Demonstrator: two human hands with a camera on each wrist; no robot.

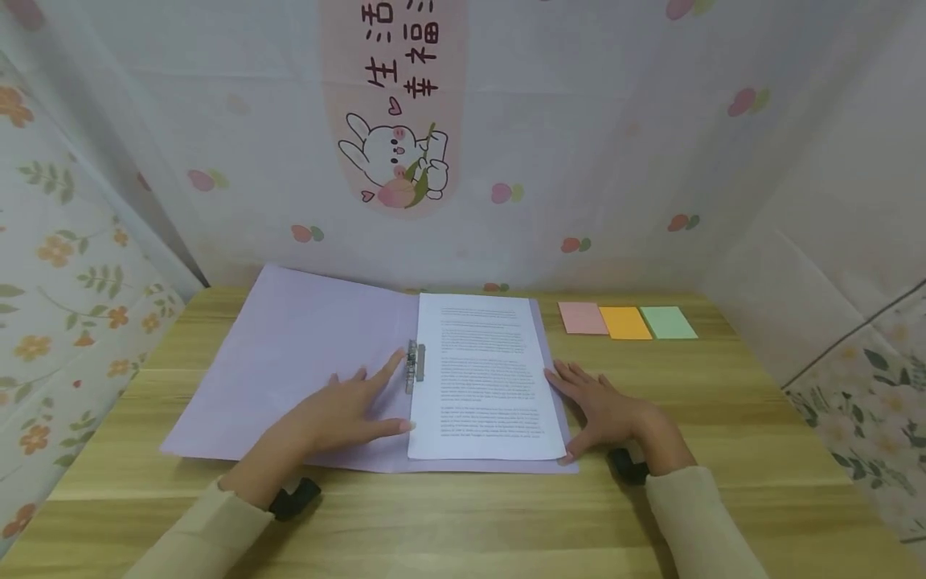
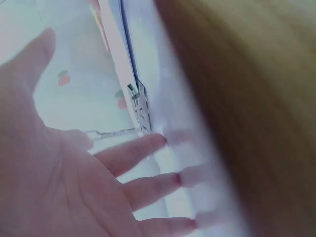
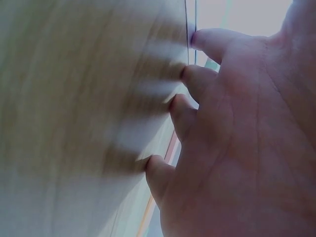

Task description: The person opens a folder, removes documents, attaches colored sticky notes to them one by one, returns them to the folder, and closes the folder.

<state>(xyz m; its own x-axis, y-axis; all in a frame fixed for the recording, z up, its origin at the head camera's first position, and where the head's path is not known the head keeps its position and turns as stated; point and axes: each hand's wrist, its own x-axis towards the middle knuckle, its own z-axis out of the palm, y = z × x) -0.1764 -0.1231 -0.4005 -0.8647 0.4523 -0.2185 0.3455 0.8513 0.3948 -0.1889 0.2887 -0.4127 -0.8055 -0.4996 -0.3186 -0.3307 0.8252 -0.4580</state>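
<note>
A light purple folder [image 1: 304, 346] lies spread on the table, a stack of printed white sheets [image 1: 485, 370] on its right half. At the fold, a metal binder clip [image 1: 415, 366] sits along the left edge of the sheets. My left hand [image 1: 340, 414] rests on the purple cover with fingers spread, index fingertip at the clip and thumb tip at the paper's lower left edge. My right hand [image 1: 604, 410] is at the right edge of the sheets and folder. In the right wrist view, several of its fingertips [image 3: 180, 106] touch the wooden surface.
Pink [image 1: 583, 318], orange [image 1: 625, 322] and green [image 1: 669, 322] sticky note pads lie in a row at the back right. Behind the wooden table [image 1: 448, 523] hangs a printed curtain [image 1: 622, 161]; patterned cloth also borders both sides. Dark wrist devices [image 1: 295, 498] show at both cuffs.
</note>
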